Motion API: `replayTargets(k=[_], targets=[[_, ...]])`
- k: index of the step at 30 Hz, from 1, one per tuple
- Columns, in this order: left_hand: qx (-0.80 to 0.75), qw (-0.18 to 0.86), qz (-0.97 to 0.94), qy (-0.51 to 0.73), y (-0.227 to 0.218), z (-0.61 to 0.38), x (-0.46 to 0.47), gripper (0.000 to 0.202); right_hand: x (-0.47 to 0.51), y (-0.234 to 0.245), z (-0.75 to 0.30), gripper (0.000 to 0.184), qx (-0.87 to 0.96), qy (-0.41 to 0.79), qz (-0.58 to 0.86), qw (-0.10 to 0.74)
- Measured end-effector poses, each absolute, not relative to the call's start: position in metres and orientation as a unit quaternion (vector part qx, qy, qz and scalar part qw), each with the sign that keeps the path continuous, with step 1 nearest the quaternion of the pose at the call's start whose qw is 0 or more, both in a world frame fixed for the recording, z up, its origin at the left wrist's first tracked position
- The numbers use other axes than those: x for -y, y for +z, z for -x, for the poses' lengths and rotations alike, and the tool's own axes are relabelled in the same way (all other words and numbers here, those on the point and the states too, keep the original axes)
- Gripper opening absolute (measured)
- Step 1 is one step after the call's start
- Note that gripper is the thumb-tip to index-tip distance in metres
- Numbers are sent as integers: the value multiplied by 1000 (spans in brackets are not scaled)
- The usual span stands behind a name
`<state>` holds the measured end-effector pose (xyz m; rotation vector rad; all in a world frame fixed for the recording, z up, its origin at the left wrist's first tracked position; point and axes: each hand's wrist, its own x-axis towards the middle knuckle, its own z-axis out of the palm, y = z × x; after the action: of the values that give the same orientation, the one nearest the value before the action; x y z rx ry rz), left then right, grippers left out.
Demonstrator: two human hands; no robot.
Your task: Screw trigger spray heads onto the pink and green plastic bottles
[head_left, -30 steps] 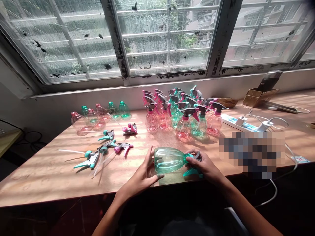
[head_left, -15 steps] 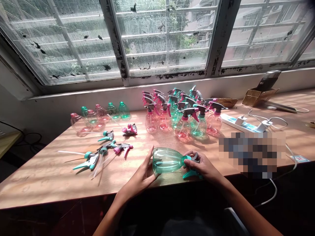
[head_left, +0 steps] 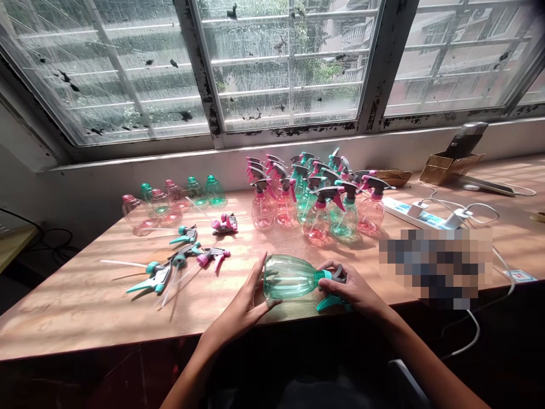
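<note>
A clear green spray bottle (head_left: pixel 289 277) lies sideways between my hands, above the table's front edge. My left hand (head_left: pixel 251 298) cups its base, thumb below and fingers behind. At the neck, my right hand (head_left: pixel 347 287) is closed around the teal collar and grey spray head (head_left: pixel 338 274); the teal trigger (head_left: pixel 330 303) hangs beneath. Several loose trigger sprayers lie to the left, among them a teal one (head_left: pixel 155 278) and a pink one (head_left: pixel 213 257). Open-necked bottles stand behind them, such as a pink one (head_left: pixel 136 215) and a green one (head_left: pixel 214 192).
Several bottles with spray heads, such as a pink one (head_left: pixel 317 218), stand close together beyond my hands. A white power strip (head_left: pixel 419 213) with plugged-in chargers and cables lies to the right. A cardboard box (head_left: pixel 449 165) stands near the window; a blurred patch covers part of the right side.
My hands stay in nearly the same place on the spray bottle. The bottle appears slightly turned, and the pale tube seen inside it earlier shows less clearly.
</note>
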<state>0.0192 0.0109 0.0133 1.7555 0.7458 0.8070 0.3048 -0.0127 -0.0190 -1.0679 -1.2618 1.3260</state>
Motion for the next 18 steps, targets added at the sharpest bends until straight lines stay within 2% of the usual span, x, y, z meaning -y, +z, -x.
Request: replayTargets(k=[2, 7, 18], targets=[[-311, 516, -724, 335, 12, -20, -11, 87, 13, -19, -304, 44, 521, 545, 441, 487], [-313, 504, -734, 331, 10, -20, -14, 105, 13, -16, -302, 46, 525, 532, 455, 485], [-320, 492, -733, 344, 4, -16, -19, 86, 13, -15, -304, 43, 521, 542, 443, 488]])
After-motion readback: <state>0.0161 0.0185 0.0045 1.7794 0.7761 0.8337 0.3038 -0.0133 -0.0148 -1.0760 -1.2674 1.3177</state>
